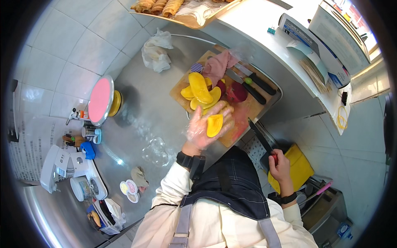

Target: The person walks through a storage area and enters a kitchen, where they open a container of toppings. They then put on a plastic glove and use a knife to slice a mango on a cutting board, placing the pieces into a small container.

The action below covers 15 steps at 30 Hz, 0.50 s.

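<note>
My left hand (198, 133), in a thin clear plastic glove, is turned palm up over the near edge of a wooden cutting board (233, 136). A cut piece of yellow mango (214, 126) rests on its palm. Off to the right of the board, my bare right hand (280, 166) grips a dark-bladed knife (261, 136) with a red handle, its tip pointing toward the board. Peeled mangoes (199, 88) are heaped on the board just beyond my left hand. Beside them lies a red dragon fruit (237, 92), and reddish juice stains the wood.
Two black-handled knives (256, 94), a green grape (248, 80) and a pink cloth (217, 65) lie on the board. A plastic bag (157, 51) and a pink-topped turntable (101, 100) stand on the steel table (136, 93). A pastry tray (186, 21) overhangs the back. Below right is a yellow bin (297, 166).
</note>
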### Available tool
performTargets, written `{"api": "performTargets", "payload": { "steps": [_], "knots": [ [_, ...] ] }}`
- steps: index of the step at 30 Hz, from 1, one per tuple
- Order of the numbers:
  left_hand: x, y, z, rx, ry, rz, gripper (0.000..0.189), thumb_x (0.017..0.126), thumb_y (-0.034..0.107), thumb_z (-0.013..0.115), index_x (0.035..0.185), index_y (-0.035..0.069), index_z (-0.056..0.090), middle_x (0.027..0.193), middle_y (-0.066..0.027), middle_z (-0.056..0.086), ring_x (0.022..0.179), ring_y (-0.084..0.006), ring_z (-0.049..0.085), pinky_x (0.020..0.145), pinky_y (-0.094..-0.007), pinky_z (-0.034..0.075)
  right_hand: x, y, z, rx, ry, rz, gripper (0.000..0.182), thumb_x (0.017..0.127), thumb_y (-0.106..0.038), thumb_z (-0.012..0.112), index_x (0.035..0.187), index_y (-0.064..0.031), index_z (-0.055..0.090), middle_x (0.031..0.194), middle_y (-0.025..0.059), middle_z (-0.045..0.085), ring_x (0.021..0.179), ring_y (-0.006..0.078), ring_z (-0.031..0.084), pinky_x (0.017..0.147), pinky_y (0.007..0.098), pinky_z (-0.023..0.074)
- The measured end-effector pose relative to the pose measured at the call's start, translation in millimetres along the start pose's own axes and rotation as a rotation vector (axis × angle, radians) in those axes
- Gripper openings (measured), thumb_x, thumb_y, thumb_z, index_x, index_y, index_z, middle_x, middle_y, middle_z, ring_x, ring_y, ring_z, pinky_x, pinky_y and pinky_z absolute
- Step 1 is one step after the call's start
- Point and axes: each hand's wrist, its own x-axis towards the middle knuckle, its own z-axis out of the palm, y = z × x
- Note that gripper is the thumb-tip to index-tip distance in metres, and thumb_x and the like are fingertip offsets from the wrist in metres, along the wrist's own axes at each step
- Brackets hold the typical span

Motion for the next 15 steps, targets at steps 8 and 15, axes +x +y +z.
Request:
{"api": "performTargets", "payload": {
  "steps": [8,15],
  "knots": [
    [27.3,-10.4,-51.1,0.245,0.260,-0.149,0.063,0.096,0.046,0.041,0.139,0.001,0.029,0.134,-0.0254,0.040,0.122,-0.0425,0.046,0.103,-0.0492,0.041,6.6,-2.8,12.6,-0.238,-0.084,0.005,0.019,0.086,-0.025,0.061,0.096,-0.0087,0.058,0.078,0.0123,0.066,0.065,0.0312,0.065,0.056,0.0381,0.0514],
    [31.6,-4.8,-79.2,0.458,0.382,-0.054,0.058,0.093,0.033,0.053,0.135,-0.003,0.035,0.126,-0.0252,0.046,0.117,-0.0385,0.050,0.101,-0.0398,0.044,17.2,-0.3,28.0,-0.370,-0.146,0.038,0.020,0.088,-0.028,0.059,0.095,-0.0093,0.057,0.074,0.0127,0.065,0.061,0.0309,0.065,0.053,0.0402,0.0515]
  ]
}}
